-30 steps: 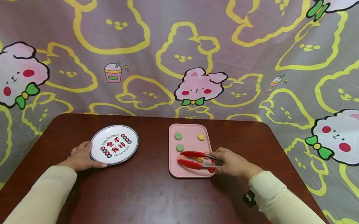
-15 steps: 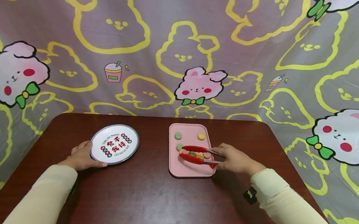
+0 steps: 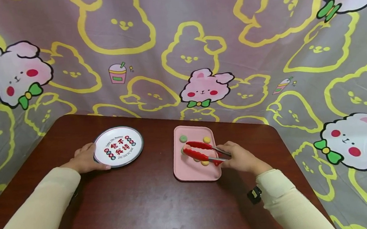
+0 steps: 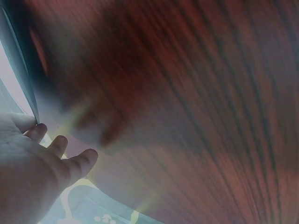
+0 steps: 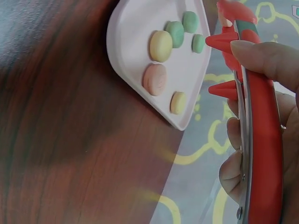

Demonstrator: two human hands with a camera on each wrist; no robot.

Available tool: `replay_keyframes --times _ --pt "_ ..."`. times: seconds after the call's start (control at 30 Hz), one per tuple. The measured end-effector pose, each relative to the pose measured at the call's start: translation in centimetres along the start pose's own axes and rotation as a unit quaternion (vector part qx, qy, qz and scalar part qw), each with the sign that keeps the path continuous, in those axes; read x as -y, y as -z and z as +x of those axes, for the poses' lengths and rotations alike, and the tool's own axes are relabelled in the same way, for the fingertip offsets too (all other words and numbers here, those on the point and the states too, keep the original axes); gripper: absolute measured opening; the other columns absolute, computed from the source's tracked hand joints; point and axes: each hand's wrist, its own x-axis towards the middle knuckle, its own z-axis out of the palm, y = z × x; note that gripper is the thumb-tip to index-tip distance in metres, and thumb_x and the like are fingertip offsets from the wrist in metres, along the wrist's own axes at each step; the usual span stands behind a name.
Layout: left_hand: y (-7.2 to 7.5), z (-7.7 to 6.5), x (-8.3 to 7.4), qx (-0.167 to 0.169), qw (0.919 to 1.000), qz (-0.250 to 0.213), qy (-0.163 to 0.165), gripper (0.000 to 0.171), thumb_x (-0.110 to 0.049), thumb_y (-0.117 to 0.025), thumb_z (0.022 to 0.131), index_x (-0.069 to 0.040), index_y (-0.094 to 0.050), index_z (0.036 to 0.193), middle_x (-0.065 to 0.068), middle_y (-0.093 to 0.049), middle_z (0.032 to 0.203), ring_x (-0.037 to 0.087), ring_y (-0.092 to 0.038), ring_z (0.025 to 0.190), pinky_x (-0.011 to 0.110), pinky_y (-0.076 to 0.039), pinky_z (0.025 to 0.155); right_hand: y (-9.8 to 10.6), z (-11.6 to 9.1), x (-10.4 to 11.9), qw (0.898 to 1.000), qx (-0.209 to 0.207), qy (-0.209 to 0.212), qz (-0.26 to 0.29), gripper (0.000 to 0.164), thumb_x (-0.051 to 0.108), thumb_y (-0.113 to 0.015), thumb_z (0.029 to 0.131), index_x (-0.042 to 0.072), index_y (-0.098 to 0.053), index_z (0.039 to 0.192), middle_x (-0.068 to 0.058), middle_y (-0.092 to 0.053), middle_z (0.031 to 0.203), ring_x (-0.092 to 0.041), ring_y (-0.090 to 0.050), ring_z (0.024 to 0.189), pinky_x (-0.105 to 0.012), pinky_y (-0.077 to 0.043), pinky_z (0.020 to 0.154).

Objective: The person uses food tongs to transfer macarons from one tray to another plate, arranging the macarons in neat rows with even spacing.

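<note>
My left hand (image 3: pixel 87 159) grips the rim of a white round plate (image 3: pixel 131 156) with a dark edge and red characters. The left wrist view shows its fingertips at the rim. My right hand (image 3: pixel 239 157) holds red-and-steel tongs (image 3: pixel 194 153) over the right side of a pink tray (image 3: pixel 192 173). A pink macaron (image 3: pixel 187 148) is pinched at the tongs' tips. In the right wrist view, several macarons lie on the tray: green (image 5: pixel 174 34), yellow (image 5: pixel 161 45) and another pink macaron (image 5: pixel 154 79). The tongs hide some of them in the head view.
The dark brown table (image 3: pixel 129 206) extends in front of and between plate and tray. A patterned cloth (image 3: pixel 146 59) hangs behind the table and along its sides. A small black device (image 3: pixel 254 195) sits at the right wrist.
The tongs have risen from the tray's lower part, carrying the pink macaron upward and away from the person. The left hand and plate have stayed in place.
</note>
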Motion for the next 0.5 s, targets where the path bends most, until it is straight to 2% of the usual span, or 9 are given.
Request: replay_keyframes --times 0.27,0.5 --pt "0.1 -0.1 -0.2 0.003 1.0 -0.002 0.001 0.13 -0.058 -0.08 0.067 0.021 -0.01 0.142 0.042 -0.01 0.141 0.063 -0.01 0.124 0.073 -0.02 0.1 0.1 0.6 0.0 1.0 -0.012 -0.002 0.019 0.058 0.008 -0.078 0.078 -0.001 -0.058 0.131 -0.009 -0.057 0.105 -0.026 -0.054 0.093 -0.037 -0.05 0.078" --pt "-0.1 0.2 0.1 -0.001 1.0 -0.003 0.001 0.13 -0.058 -0.08 0.066 0.02 -0.01 0.143 0.042 -0.01 0.141 0.063 -0.01 0.125 0.073 -0.019 0.101 0.2 1.2 0.2 0.999 -0.017 0.007 0.026 0.059 0.01 -0.079 0.078 0.0 -0.057 0.131 -0.011 -0.057 0.106 -0.027 -0.054 0.093 -0.041 -0.051 0.081"
